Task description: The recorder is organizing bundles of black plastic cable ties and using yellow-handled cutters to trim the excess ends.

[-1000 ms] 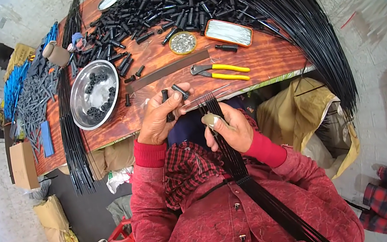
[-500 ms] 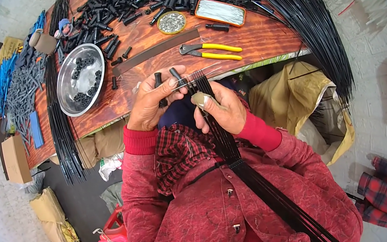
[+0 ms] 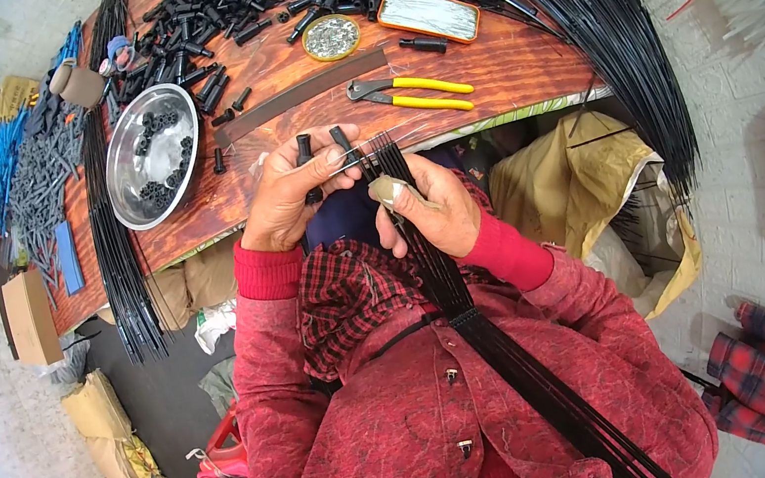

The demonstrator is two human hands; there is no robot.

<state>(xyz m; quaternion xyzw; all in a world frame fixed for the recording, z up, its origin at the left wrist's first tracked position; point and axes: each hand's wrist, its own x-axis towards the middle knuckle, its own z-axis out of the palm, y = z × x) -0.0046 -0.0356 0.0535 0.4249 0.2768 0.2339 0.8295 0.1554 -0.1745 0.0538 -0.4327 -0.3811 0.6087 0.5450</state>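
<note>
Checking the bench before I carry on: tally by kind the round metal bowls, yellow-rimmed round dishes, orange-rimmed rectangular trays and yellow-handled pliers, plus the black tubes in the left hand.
Metal bowl: 1
Yellow-rimmed dish: 1
Orange-rimmed tray: 1
Yellow-handled pliers: 1
Black tubes in left hand: 2
Total: 6

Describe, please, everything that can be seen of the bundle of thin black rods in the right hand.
The bundle of thin black rods looks long and dark; whether it is metal or plastic, I cannot tell. The right hand grips it below the upper tips, which stand slightly spread near the left hand. It slants down to the right in front of the red jacket and leaves the picture's lower edge. A narrow line, perhaps joints, crosses it partway.
</note>
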